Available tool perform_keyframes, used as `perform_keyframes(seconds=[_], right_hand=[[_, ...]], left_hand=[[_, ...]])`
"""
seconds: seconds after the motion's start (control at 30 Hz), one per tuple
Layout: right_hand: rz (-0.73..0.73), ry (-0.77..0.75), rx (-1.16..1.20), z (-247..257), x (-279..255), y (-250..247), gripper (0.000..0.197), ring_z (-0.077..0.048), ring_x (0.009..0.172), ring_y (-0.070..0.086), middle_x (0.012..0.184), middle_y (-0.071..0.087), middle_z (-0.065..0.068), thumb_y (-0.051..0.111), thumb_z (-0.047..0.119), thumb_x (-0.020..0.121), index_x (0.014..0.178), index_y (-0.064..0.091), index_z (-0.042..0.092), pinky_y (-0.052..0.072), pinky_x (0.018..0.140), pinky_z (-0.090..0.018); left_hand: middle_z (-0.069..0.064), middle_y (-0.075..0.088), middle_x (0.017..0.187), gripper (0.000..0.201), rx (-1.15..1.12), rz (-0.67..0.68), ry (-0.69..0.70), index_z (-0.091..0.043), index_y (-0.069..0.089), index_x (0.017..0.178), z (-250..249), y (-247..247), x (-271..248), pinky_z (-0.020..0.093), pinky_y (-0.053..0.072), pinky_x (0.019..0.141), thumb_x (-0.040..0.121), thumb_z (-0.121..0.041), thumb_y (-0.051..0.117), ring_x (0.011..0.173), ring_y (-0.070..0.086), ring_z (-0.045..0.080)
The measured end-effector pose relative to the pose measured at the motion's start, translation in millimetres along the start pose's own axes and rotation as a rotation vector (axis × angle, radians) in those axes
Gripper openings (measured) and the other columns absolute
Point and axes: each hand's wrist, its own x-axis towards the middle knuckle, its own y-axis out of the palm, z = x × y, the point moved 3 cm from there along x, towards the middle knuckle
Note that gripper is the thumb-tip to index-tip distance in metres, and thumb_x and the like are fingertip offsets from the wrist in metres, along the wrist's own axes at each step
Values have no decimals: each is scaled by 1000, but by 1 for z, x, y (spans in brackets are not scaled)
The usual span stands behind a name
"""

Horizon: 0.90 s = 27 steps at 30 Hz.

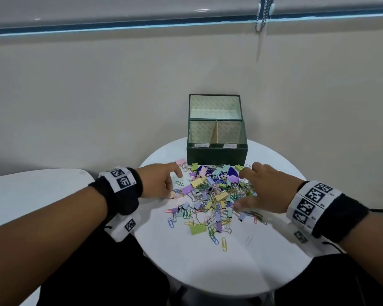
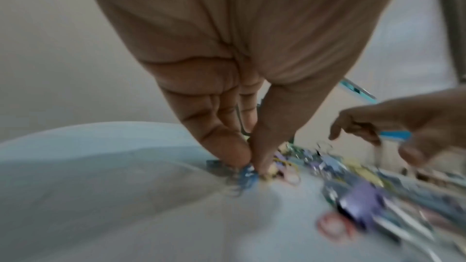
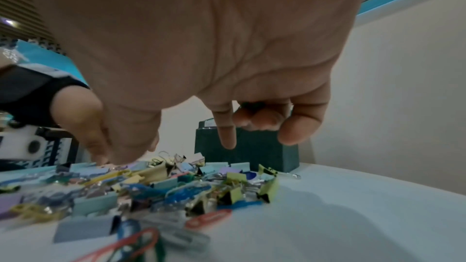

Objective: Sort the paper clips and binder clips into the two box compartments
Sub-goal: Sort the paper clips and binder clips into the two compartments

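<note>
A mixed pile of pastel binder clips and coloured paper clips [image 1: 210,195] lies in the middle of the round white table [image 1: 208,268]. Behind it stands the dark green box [image 1: 217,155], with a left compartment [image 1: 200,133] and a right compartment [image 1: 230,131] in which I see no clips. My left hand [image 1: 170,186] is at the pile's left edge. In the blurred left wrist view its thumb and forefinger [image 2: 251,164] pinch together on a small blue clip [image 2: 248,175]. My right hand [image 1: 243,191] hovers over the pile's right side, fingers loosely curled and holding nothing [image 3: 174,150].
The box lid [image 1: 215,107] stands upright against the wall behind the box. Loose paper clips [image 1: 223,244] lie scattered toward the table's near edge. A second white table [image 1: 31,191] sits to the left. A bead chain [image 1: 260,18] hangs at the upper right.
</note>
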Motion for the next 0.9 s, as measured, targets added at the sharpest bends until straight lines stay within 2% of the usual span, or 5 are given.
perform_keyframes(seconds=[0.23, 0.4, 0.57, 0.7, 0.9], right_hand=[[-5, -262, 42, 64, 9, -18, 10, -18, 97, 64, 106, 66, 10, 55, 37, 97, 105, 60, 34, 57, 84, -40], [141, -464, -183, 129, 28, -5, 25, -20, 90, 60, 99, 62, 7, 57, 16, 97, 115, 67, 29, 48, 68, -28], [161, -408, -252, 140, 36, -7, 30, -25, 94, 65, 99, 64, 0, 65, 16, 93, 123, 61, 14, 58, 85, -39], [60, -400, -135, 127, 43, -4, 33, -24, 85, 62, 91, 60, 3, 67, 19, 90, 120, 55, 26, 57, 74, -37], [74, -539, -129, 128, 44, -1, 37, -19, 86, 60, 95, 60, 13, 68, 21, 88, 117, 69, 43, 59, 80, -39]], left_hand=[[6, 62, 82, 30, -610, -104, -90, -17, 51, 119, 30, -34, -1, 21, 57, 65, 95, 0, 58, 69, 65, 14], [4, 49, 74, 26, -992, -64, -227, -9, 61, 110, 46, -26, -4, 28, 51, 63, 99, 6, 42, 67, 60, 17], [-2, 51, 73, 27, -500, 11, -139, -21, 73, 81, 24, -21, -23, 22, 35, 58, 94, -9, 53, 63, 43, 14], [-20, 63, 91, 12, 53, 179, 243, -30, 77, 94, -20, -1, -57, 6, 39, 79, 85, -23, 73, 89, 58, -8], [-16, 46, 126, 30, 562, 31, 415, -47, 64, 120, -18, 25, -54, 22, 33, 78, 92, -40, 58, 110, 54, 12]])
